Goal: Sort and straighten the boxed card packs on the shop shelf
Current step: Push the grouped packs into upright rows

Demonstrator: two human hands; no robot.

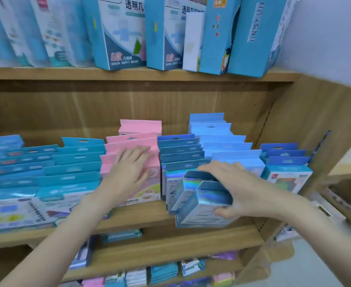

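Rows of boxed card packs stand on the middle wooden shelf (141,216). My left hand (131,166) lies flat with spread fingers on the front of the pink packs (137,139). My right hand (230,187) grips from above a few holographic blue packs (199,204) that tilt forward at the shelf's front edge. Behind them stands a row of dark teal packs (180,150), and to their right a row of light blue packs (222,139). Teal packs (73,162) fill the left of the shelf, and dark blue packs (284,160) stand at the far right.
Tall blue boxes (120,34) stand on the upper shelf (139,74). Lower shelves hold more small packs (164,272). The wooden side panel (307,125) closes the shelf on the right, with another shelf unit (348,166) beyond it.
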